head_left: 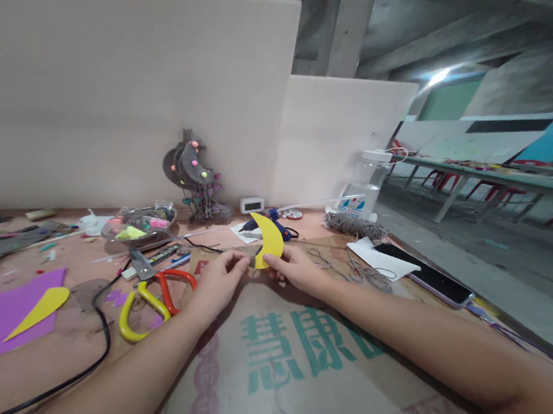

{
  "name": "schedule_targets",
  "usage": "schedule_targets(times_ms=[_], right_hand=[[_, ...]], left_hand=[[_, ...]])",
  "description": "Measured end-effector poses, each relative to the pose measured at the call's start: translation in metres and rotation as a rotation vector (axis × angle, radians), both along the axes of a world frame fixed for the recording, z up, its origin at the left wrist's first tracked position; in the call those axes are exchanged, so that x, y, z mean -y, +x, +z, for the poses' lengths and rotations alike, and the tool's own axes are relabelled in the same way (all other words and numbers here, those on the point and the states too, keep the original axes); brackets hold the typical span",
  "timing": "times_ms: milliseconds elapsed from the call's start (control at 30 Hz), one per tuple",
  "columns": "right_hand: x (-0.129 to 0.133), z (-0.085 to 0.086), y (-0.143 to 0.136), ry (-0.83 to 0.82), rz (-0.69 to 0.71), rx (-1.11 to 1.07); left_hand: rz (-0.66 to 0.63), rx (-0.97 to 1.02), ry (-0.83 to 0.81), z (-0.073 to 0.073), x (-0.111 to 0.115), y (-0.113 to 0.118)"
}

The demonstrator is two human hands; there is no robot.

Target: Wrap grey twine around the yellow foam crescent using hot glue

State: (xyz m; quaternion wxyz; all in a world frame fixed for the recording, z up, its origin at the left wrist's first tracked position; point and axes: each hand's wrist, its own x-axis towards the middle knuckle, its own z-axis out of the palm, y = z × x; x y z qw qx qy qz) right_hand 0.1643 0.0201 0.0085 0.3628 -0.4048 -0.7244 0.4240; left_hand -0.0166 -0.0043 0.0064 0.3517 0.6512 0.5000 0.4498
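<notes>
A flat yellow crescent moon cutout (271,238) stands upright above the cardboard (273,342), with its lower end pinched between the thumb and fingers of my right hand (291,269). Close on its left, my left hand (227,273) is closed in a pinch beside the crescent's lower tip. A small grey bit shows at those left fingertips, too small to name for certain. Just behind the crescent lies a dark blue glue gun (287,232), partly covered by it. Loose grey cord (333,260) trails over the cardboard to the right of my hands.
Scissors (149,296) with red and yellow handles lie left, beside purple sheets (12,313) and a black cable (104,329). Behind stand a bowl of bits (140,227), a decorated grey moon ornament (195,177) and a small clock (252,204). A cord bundle (354,224), jug (365,186) and phone (436,278) are right.
</notes>
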Motion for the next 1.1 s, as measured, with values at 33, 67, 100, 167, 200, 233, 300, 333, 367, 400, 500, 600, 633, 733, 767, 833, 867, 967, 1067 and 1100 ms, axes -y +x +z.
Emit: schedule_targets(times_ms=[33,67,100,167,200,233,300,333,367,400,500,600,633,733,767,833,867,967,1067,1100], right_hand=[[0.001,0.001,0.000,-0.003,-0.002,-0.001],[0.001,0.001,0.000,-0.005,-0.002,-0.006],[0.002,0.001,-0.001,-0.007,0.000,-0.014],[0.002,0.002,-0.001,-0.005,0.000,-0.030],[0.002,0.002,-0.001,-0.002,-0.002,-0.037],[0.002,0.002,-0.001,0.002,-0.004,-0.041],[0.002,0.002,-0.001,0.009,-0.005,-0.043],[0.003,0.002,-0.001,0.011,-0.004,-0.040],[0.003,0.003,-0.001,0.014,-0.002,-0.036],[0.003,0.004,-0.001,0.019,0.000,-0.034],[0.004,0.007,-0.001,0.057,0.012,-0.058],[0.002,0.007,-0.001,0.132,0.006,-0.081],[0.001,0.006,-0.001,0.146,-0.006,-0.079],[-0.002,0.002,-0.002,0.095,-0.027,-0.108],[-0.003,0.001,-0.003,0.052,-0.013,-0.131],[-0.003,0.000,-0.004,-0.033,0.034,-0.176],[-0.003,0.000,-0.005,-0.064,0.049,-0.191],[-0.002,0.002,-0.006,-0.081,0.053,-0.196],[-0.001,0.004,-0.004,-0.006,0.028,-0.106],[0.000,0.005,-0.004,0.026,0.018,-0.064]], left_hand=[[-0.001,-0.001,0.007,0.000,0.000,0.000],[0.000,0.001,0.010,0.000,0.000,0.000],[0.002,0.002,0.010,0.001,0.001,0.000],[0.008,-0.002,0.008,0.004,0.002,0.001],[0.010,-0.003,0.006,0.005,0.003,0.001],[0.010,-0.001,0.004,0.006,0.003,0.001],[0.003,0.006,-0.001,0.007,0.004,0.001],[0.000,0.009,-0.004,0.007,0.003,0.001],[-0.002,0.009,-0.006,0.006,0.003,0.001],[-0.003,0.008,-0.005,0.004,0.002,0.001],[-0.007,0.034,-0.008,-0.001,-0.001,0.000],[-0.026,0.118,-0.028,-0.006,-0.005,0.000],[-0.031,0.144,-0.032,-0.006,-0.005,0.000],[-0.046,0.172,-0.036,-0.006,-0.005,-0.001],[-0.046,0.163,-0.029,-0.005,-0.005,-0.001],[-0.047,0.124,-0.008,-0.003,-0.003,0.000],[-0.048,0.110,0.004,-0.002,-0.002,0.000],[-0.056,0.138,-0.008,0.000,0.000,0.002],[-0.063,0.203,-0.039,0.000,-0.001,0.003],[-0.067,0.214,-0.041,-0.001,-0.001,0.003]])
